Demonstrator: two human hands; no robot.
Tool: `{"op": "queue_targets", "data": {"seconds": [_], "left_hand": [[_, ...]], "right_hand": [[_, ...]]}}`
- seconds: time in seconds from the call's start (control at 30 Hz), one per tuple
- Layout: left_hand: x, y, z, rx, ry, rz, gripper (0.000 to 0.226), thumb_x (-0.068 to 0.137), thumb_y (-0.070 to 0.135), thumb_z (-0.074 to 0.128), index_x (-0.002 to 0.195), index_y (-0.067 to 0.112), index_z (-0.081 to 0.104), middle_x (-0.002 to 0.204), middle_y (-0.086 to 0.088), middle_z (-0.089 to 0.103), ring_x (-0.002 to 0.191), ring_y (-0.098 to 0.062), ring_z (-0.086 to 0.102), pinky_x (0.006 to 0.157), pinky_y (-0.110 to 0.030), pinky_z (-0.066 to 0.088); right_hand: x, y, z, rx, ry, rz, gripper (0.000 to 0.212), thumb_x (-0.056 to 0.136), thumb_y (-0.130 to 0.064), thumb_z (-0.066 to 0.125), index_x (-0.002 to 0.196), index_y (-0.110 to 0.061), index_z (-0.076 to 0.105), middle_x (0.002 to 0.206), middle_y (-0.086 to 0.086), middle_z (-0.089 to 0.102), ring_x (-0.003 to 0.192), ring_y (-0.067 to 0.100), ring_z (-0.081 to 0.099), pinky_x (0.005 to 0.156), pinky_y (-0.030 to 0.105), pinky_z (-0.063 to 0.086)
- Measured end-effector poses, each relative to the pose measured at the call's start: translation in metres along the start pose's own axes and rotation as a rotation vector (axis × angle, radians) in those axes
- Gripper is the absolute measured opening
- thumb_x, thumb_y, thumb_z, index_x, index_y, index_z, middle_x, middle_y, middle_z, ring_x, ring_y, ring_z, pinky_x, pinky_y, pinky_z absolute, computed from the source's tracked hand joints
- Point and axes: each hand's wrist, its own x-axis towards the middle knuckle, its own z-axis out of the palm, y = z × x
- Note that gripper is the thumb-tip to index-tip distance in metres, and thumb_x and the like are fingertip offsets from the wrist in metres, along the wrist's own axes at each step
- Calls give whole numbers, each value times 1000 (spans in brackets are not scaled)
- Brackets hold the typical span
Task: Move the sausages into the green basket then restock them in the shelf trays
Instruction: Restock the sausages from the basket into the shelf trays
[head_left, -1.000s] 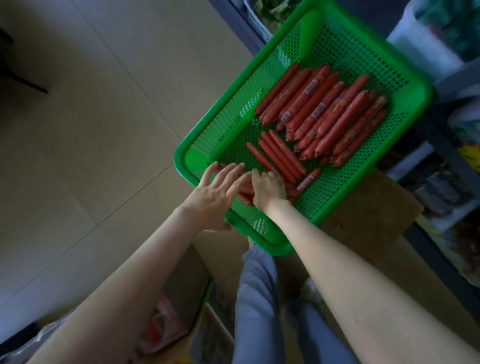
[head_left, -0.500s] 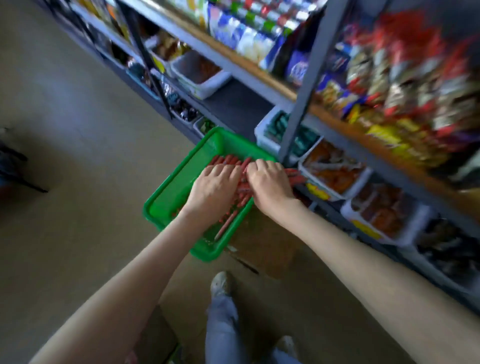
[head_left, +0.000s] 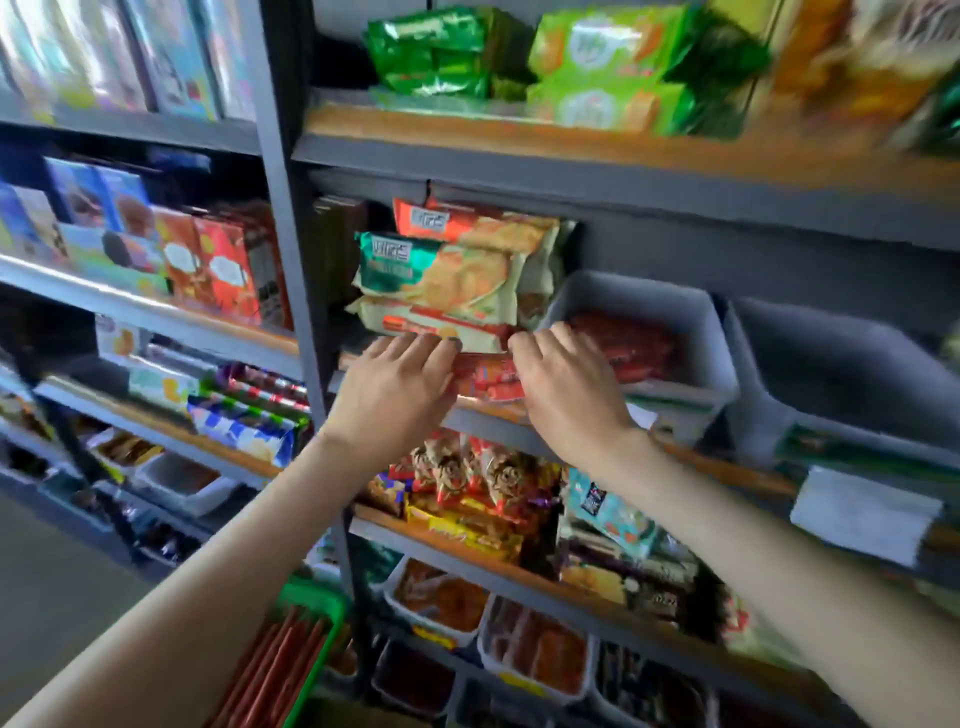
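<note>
- While both my hands, left (head_left: 395, 387) and right (head_left: 563, 387), clenched one bundle of sausages (head_left: 485, 376) between them, the grey shelf tray (head_left: 691, 332) sat just right of my grip.
- The loose bundle could have slipped out, I judged, or caught the tray's rim.
- More sausages lay in the green basket (head_left: 324, 613) below.

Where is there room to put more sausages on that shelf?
The grey tray at the right, beside the sausage tray, looks empty. Left of it is crowded: stacked biscuit packs sit just above both hands and their sausage bundle.
</note>
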Motion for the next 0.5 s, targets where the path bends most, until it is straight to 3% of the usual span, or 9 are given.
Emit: {"op": "queue_targets", "data": {"seconds": [0.17, 0.33, 0.43, 0.5], "left_hand": [[67, -16, 34, -51, 29, 86, 35, 85, 31, 45, 99, 3, 62, 89, -13, 64, 80, -33, 63, 67, -38, 51], [119, -21, 85, -85, 30, 188, 45, 86, 46, 40, 97, 9, 63, 87, -8, 63, 82, -29, 63, 72, -34, 48], [141, -23, 112, -123, -17, 246, 56, 90, 53, 36, 105, 9, 65, 96, -8, 66, 88, -29, 64, 80, -34, 51], [148, -21, 126, -119, -25, 269, 59, 91, 56, 33, 109, 10, 67, 101, -7, 68, 92, -27, 65, 89, -33, 47]], "right_hand": [[23, 71, 17, -91, -13, 78, 27, 59, -5, 75, 82, -8, 59, 76, 11, 62, 76, 34, 60, 64, 36, 48], [46, 127, 60, -184, -195, 154, 31, 57, 11, 66, 82, -5, 58, 77, 14, 62, 81, 35, 60, 68, 38, 49], [56, 151, 90, -261, -359, 140, 35, 73, 11, 56, 106, -2, 56, 103, 16, 62, 106, 34, 54, 90, 41, 41], [61, 162, 110, -300, -465, 173, 39, 80, 8, 51, 117, -3, 49, 116, 14, 58, 115, 32, 48, 96, 40, 36]]}}
